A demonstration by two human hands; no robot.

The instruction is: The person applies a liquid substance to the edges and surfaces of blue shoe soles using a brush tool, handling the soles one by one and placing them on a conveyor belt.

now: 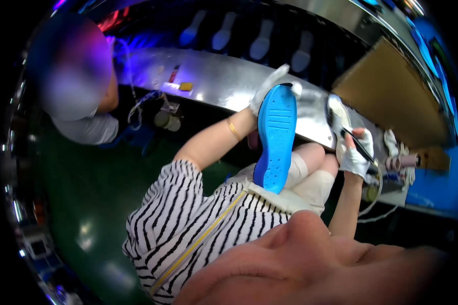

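Observation:
My left hand (262, 94), in a white glove, is closed round the upper end of a bright blue shoe sole (277, 137). The sole stands nearly upright over my lap, its ridged and dimpled face showing. In my right hand (358, 152), in a white glove with bare fingertips, is a slim black-handled tool (360, 145); its working end is unclear. This hand is at the right part of the metal bench, beside a whitish, elongated object (338, 113) that I cannot identify.
A metal bench (213, 76) crosses in front, carrying a yellow block (186, 86). Beyond it, several soles (262, 40) lie on a dark surface. A cardboard box (392, 91) stands right, near a pinkish roll (403, 161). A co-worker (84, 127) sits at left.

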